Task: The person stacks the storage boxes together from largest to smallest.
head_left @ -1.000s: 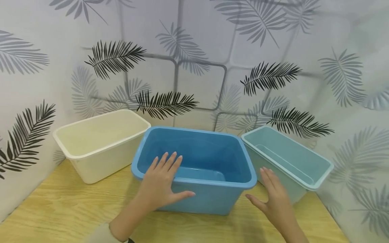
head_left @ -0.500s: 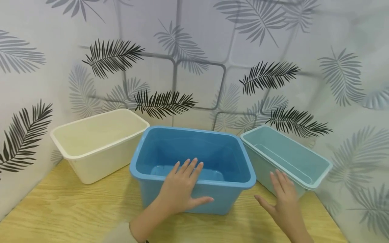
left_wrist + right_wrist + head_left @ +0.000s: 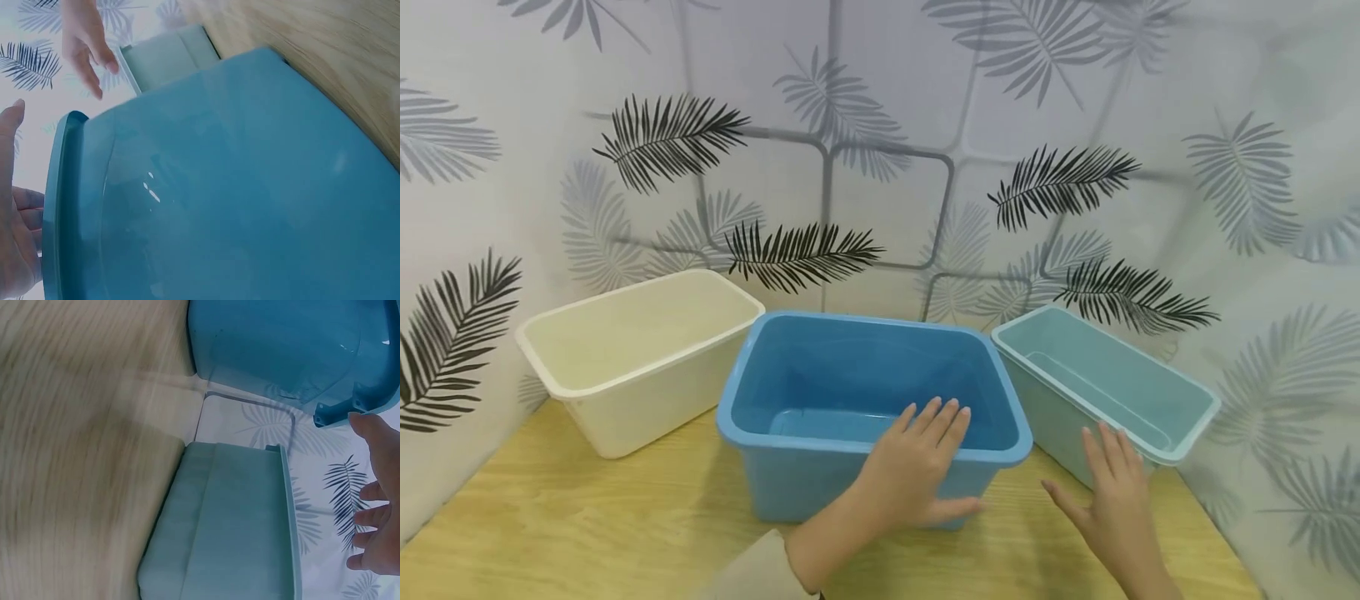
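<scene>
A blue plastic bin (image 3: 797,487) stands in the middle of the table. My left hand (image 3: 910,471) is at its front rim, right of the middle, fingers straight and thumb out to the right. In the left wrist view the same hand (image 3: 15,244) shows beside the rim, gripping nothing; whether it touches the bin I cannot tell. My right hand (image 3: 1112,512) is in front of the pale teal bin (image 3: 1052,425), fingers extended and thumb spread. The right wrist view shows that hand (image 3: 381,506) holding nothing.
A cream bin (image 3: 647,408) stands to the left, angled, close to the blue one. All three bins sit on a wood-grain table (image 3: 587,525). Behind them hangs a pale cloth (image 3: 880,208) printed with leaves.
My left hand has moved right along the front of the blue bin, from its left part to right of its middle. My right hand has shifted slightly right. The bins stay in place.
</scene>
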Demonstrator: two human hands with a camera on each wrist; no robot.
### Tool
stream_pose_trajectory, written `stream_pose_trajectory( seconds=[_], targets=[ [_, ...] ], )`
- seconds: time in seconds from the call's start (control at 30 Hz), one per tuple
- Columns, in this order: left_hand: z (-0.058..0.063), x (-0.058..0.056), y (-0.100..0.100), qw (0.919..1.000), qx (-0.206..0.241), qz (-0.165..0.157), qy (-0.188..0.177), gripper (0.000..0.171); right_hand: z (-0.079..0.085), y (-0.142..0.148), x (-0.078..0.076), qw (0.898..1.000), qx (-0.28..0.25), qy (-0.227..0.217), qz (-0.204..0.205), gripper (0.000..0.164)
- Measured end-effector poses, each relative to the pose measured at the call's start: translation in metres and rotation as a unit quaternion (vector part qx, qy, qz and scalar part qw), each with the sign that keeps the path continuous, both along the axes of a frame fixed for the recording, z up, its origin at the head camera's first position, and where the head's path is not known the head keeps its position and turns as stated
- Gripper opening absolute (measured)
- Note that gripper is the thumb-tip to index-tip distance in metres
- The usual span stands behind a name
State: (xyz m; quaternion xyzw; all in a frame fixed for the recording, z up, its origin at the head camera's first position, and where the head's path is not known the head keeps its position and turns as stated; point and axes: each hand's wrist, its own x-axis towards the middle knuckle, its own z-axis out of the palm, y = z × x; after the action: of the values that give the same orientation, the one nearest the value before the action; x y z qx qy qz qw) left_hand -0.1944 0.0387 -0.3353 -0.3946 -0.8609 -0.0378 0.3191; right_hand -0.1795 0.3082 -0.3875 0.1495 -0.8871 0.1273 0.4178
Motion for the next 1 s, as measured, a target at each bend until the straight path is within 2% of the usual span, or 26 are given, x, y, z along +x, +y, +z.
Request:
stream_pose_trajectory(
  seconds=[0.17,0.33,0.53,0.73,0.87,1.0],
  targets=[
    [-0.004,0.001,0.020,0.9995,-0.017,-0.026,-0.007,0.079,-0.006,0.007,0.000,1.000,0.008,-0.007,-0.014,0.099],
    [-0.005,0.004,0.044,0.9972,-0.060,-0.031,0.034,0.069,-0.010,0.018,-0.001,1.000,0.012,-0.009,-0.022,0.096],
    [-0.007,0.008,0.071,0.9907,-0.107,-0.048,0.069,0.064,-0.011,0.029,0.001,0.997,0.005,-0.064,-0.050,0.071],
    [-0.009,0.010,0.094,0.9886,-0.098,-0.051,0.103,0.064,-0.013,0.036,0.003,0.995,0.005,-0.079,-0.056,0.063],
    [-0.011,0.010,0.110,0.9920,-0.083,-0.066,0.069,0.058,-0.014,0.042,0.005,0.995,0.011,-0.078,-0.057,0.066],
    [-0.015,0.010,0.124,0.9941,-0.062,-0.088,0.013,0.053,-0.014,0.049,0.007,0.995,0.012,-0.078,-0.062,0.073]
  ],
)
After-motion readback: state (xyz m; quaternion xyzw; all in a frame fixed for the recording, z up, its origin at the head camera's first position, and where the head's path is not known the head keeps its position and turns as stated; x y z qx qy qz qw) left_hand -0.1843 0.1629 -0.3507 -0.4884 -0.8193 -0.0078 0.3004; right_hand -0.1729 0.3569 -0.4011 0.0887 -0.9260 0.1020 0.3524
